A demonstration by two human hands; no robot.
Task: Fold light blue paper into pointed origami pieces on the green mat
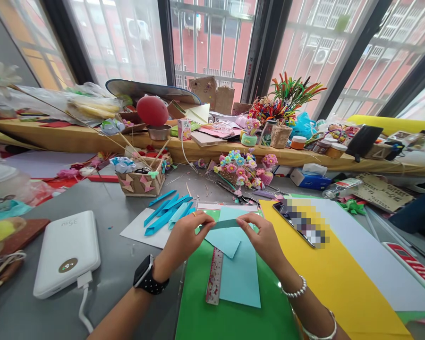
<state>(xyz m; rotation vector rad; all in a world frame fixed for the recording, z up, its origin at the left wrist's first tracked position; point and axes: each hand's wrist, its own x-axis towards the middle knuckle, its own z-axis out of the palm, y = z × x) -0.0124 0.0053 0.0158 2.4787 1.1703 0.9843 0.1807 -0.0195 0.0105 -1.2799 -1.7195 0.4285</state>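
Note:
Between my two hands a narrow blue-green paper strip (225,224) is stretched level above the work surface. My left hand (193,231) pinches its left end between thumb and fingers. Its right end is pinched by my right hand (257,231). Below the strip lie light blue paper sheets (242,278) on a green sheet (198,311), one piece with a jagged edge. A patterned ruler (215,276) rests along the left side of the blue paper. Several folded blue paper strips (172,210) are piled on a white sheet (141,231) beyond my left hand.
A white power bank (69,252) with a cable stands left. To the right are yellow paper (340,274) and a phone (297,224) with a blurred screen. Behind are a cardboard box (141,179), crocheted-looking flowers (239,165), pliers (233,189) and a cluttered ledge (127,148).

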